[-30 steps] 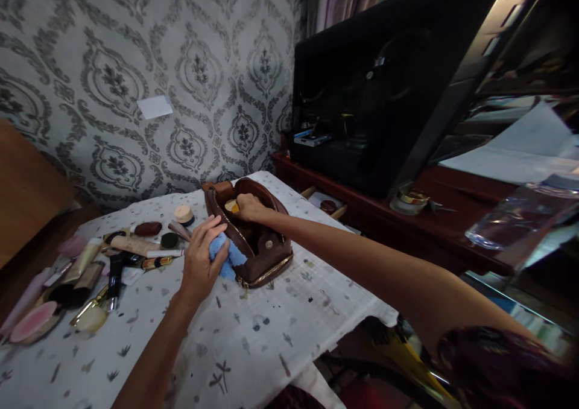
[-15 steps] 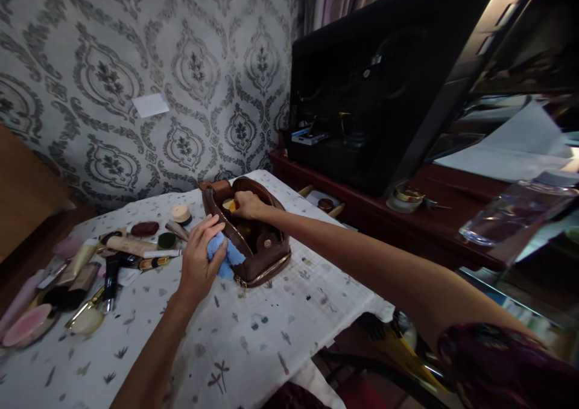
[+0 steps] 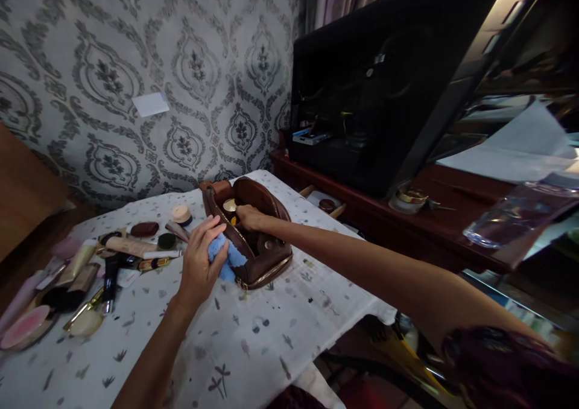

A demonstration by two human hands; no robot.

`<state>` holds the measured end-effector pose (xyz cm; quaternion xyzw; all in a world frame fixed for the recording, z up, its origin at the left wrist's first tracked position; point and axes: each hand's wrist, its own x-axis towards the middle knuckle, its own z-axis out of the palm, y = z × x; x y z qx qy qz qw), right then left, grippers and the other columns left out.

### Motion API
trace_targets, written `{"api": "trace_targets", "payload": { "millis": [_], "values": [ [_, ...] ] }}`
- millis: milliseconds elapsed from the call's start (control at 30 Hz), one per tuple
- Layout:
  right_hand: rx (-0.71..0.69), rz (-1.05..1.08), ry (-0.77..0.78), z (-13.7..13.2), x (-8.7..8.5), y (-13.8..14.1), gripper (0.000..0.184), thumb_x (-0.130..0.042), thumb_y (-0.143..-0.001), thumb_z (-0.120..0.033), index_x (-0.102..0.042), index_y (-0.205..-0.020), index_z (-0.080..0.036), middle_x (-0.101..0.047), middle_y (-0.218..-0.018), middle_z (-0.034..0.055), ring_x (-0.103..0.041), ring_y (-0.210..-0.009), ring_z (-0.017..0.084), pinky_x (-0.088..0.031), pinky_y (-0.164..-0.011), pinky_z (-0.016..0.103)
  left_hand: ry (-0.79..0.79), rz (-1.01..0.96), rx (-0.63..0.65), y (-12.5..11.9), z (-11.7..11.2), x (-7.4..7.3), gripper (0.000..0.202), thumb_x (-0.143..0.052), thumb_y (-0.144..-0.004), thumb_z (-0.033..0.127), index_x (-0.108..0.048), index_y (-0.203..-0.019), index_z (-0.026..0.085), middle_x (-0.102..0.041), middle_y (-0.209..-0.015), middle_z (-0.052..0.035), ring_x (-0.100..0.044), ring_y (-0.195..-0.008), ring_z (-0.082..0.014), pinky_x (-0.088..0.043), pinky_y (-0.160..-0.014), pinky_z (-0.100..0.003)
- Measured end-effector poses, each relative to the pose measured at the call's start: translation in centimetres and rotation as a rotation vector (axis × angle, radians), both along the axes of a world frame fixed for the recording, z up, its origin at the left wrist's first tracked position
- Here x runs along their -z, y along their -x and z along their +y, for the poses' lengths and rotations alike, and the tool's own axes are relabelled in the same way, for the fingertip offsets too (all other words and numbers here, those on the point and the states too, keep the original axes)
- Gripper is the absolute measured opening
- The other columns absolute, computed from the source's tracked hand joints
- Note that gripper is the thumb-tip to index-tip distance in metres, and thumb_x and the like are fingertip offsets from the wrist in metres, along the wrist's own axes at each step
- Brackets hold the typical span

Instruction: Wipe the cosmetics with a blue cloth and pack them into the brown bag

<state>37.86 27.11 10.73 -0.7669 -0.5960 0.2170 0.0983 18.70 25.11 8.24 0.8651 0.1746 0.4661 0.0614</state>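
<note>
A brown leather pouch point(image 3: 266, 258) lies open on the table's printed white cloth point(image 3: 253, 336). My left hand point(image 3: 199, 261) is closed on a blue cloth point(image 3: 226, 259) and presses it against the pouch's near side. My right hand point(image 3: 248, 216) reaches into the pouch's mouth, fingers curled around something I cannot make out. A round gold-lidded item point(image 3: 230, 205) shows inside the pouch, just left of those fingers.
Several cosmetics lie left of the pouch: tubes point(image 3: 85, 258), a round cream jar point(image 3: 181, 214), a dark compact point(image 3: 145, 228), a pink puff point(image 3: 25, 327). A dark wooden cabinet point(image 3: 407, 216) with a big black screen point(image 3: 384, 83) stands on the right. Patterned wallpaper is behind.
My right hand has shifted a little lower and deeper into the pouch, uncovering the gold-lidded item. The left hand stays pressed on the blue cloth.
</note>
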Motion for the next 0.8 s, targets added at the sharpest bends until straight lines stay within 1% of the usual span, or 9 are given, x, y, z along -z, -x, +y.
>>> {"api": "trace_targets", "payload": {
  "millis": [100,333,500,800],
  "values": [
    [0.043,0.002,0.034,-0.01,0.09,-0.20,0.034,-0.065,-0.094,-0.033,-0.060,-0.123,-0.017,-0.062,-0.122,0.0086,-0.064,-0.106,0.023,-0.056,-0.087,0.041,-0.003,0.005,0.002,-0.03,0.04,0.04,0.024,-0.051,-0.098,0.032,-0.060,-0.118,0.021,-0.062,-0.130,-0.0104,-0.054,-0.128,-0.0256,-0.044,-0.108,-0.046],
    [0.129,0.040,0.000,0.48,0.24,-0.17,0.035,-0.064,-0.094,-0.034,-0.059,-0.125,-0.017,-0.061,-0.124,0.0091,-0.063,-0.108,0.024,-0.056,-0.088,0.042,-0.008,0.010,0.000,-0.02,0.06,0.17,0.025,-0.050,-0.098,0.031,-0.060,-0.119,0.020,-0.061,-0.132,-0.0112,-0.054,-0.129,-0.0262,-0.045,-0.108,-0.047],
    [0.154,0.057,-0.007,0.66,0.49,-0.08,0.035,-0.064,-0.094,-0.034,-0.059,-0.124,-0.017,-0.061,-0.124,0.0090,-0.063,-0.108,0.024,-0.055,-0.089,0.042,0.003,-0.005,0.007,-0.05,-0.05,0.07,0.025,-0.050,-0.098,0.033,-0.060,-0.118,0.021,-0.062,-0.130,-0.0106,-0.055,-0.128,-0.0264,-0.045,-0.108,-0.048],
    [0.199,0.062,-0.022,0.25,0.36,0.31,0.036,-0.065,-0.094,-0.033,-0.059,-0.125,-0.017,-0.061,-0.126,0.0093,-0.062,-0.110,0.024,-0.055,-0.090,0.043,0.018,0.016,0.000,0.06,0.14,0.29,0.026,-0.050,-0.098,0.031,-0.059,-0.120,0.020,-0.060,-0.134,-0.0119,-0.053,-0.130,-0.0266,-0.043,-0.109,-0.047]
  ]
}}
